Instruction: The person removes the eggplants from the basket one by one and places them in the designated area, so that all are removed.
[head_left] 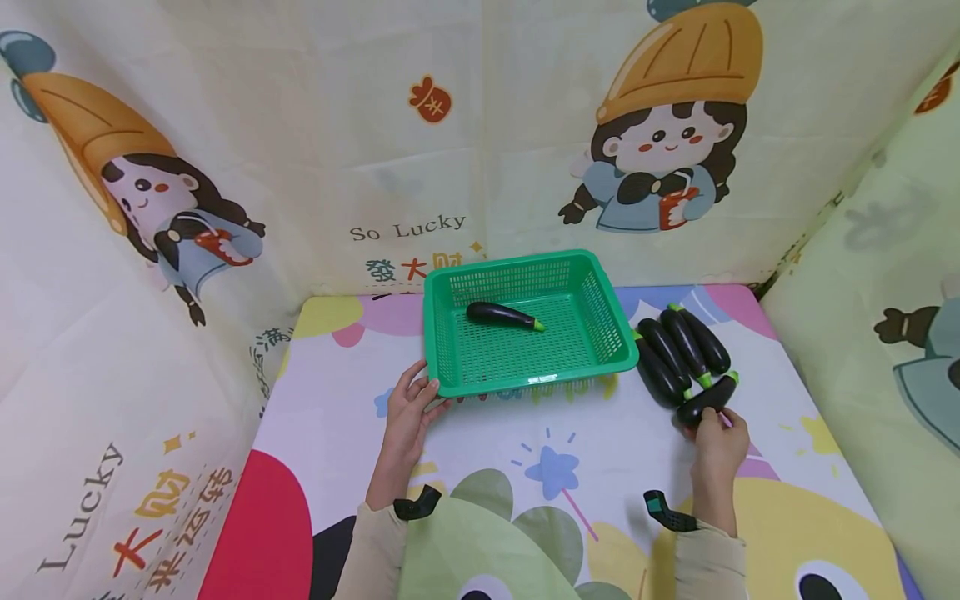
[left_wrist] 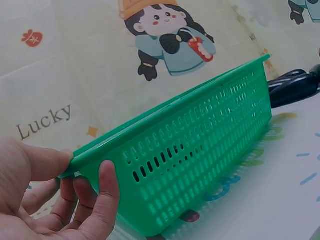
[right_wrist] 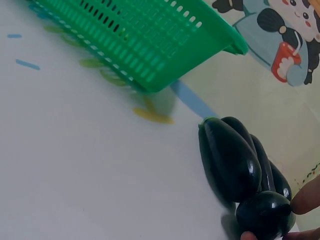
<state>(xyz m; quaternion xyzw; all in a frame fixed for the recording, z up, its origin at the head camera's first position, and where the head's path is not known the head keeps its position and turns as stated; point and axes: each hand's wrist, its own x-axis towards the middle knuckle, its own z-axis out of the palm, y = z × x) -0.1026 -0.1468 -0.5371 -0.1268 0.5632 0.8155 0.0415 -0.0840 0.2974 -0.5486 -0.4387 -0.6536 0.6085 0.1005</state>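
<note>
A green plastic basket [head_left: 525, 385] with slotted walls stands on the table, one dark eggplant [head_left: 501, 315] lying inside it. My left hand [head_left: 408, 412] grips the basket's near left corner, thumb on the rim and fingers beneath it, as the left wrist view shows. To the basket's right lie several eggplants [head_left: 678, 346] side by side. My right hand [head_left: 720, 442] pinches the nearest eggplant [head_left: 705, 402], which lies crosswise in front of the others. In the right wrist view only the fingertips [right_wrist: 306, 197] show at that eggplant [right_wrist: 265, 215].
The table [head_left: 487, 450] wears a printed cloth with cartoon shapes. Behind it and at both sides hang cream curtains [head_left: 517, 167] with cartoon figures and lettering. Each wrist carries a black strap-on camera mount [head_left: 670, 512].
</note>
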